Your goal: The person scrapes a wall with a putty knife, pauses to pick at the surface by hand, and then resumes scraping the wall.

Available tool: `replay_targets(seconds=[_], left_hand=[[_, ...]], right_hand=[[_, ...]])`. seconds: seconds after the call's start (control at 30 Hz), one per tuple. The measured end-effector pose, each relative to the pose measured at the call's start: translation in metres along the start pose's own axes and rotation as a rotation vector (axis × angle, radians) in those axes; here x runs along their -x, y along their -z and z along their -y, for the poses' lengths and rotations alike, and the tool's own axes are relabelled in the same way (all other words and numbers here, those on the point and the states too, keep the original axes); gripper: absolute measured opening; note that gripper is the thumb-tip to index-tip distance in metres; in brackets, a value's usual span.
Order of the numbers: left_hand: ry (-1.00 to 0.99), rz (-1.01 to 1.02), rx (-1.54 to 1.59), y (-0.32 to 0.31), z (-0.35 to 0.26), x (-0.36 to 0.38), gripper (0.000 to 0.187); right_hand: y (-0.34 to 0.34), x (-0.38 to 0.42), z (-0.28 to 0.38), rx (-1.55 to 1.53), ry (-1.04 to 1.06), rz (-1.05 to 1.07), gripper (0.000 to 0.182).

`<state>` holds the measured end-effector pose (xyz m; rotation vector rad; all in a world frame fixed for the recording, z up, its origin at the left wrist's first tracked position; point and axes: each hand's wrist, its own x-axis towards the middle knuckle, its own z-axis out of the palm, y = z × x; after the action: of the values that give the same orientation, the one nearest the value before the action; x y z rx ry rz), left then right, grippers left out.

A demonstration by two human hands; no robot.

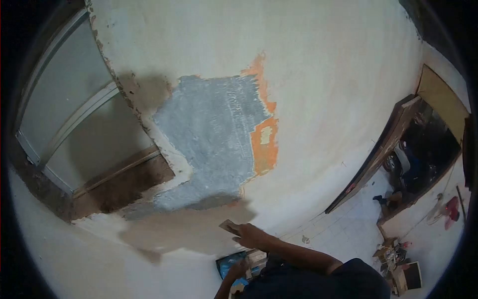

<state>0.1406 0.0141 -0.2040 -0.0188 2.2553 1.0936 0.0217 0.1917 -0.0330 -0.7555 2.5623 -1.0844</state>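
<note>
My right hand point(254, 236) is closed around a putty knife point(229, 227), its flat blade pointing up and left, just off the wall. Above it is a grey plastered patch point(214, 129), with ragged edges and ridged streaks on its right side. Orange old paint point(265, 147) shows along that right edge. Lower down, my left hand point(238, 269) is curled in front of a blue plastic item point(229, 260). What the left hand holds, if anything, is too small to make out.
To the left, a framed window point(74, 99) sits in the wall with rough, chipped edges. An open wooden door point(373, 154) stands at right, with a motorcycle point(398, 162) beyond it. Boxes and clutter point(398, 264) lie at lower right on the tiled floor point(338, 231).
</note>
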Motion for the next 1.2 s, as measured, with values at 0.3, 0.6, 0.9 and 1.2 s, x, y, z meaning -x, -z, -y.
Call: replay_targets(seconds=[0.3, 0.6, 0.9, 1.2], left_hand=[[1.029, 0.042, -0.357, 0.027, 0.225, 0.105, 0.070], [-0.588, -1.094, -0.344, 0.146, -0.145, 0.043, 0.016], [-0.865, -1.819, -0.371, 0.253, -0.278, 0.058, 0.025], [-0.888, -1.729, -0.319, 0.287, -0.260, 0.032, 0.011]], right_hand=[[0.172, 0.074, 0.085, -0.570, -0.167, -0.509, 0.046], [0.245, 0.021, 0.134, 0.176, 0.145, -1.121, 0.038], [0.250, 0.004, 0.144, 0.225, 0.234, -1.139, 0.034], [0.245, 0.001, 0.153, 0.117, 0.211, -1.109, 0.033]])
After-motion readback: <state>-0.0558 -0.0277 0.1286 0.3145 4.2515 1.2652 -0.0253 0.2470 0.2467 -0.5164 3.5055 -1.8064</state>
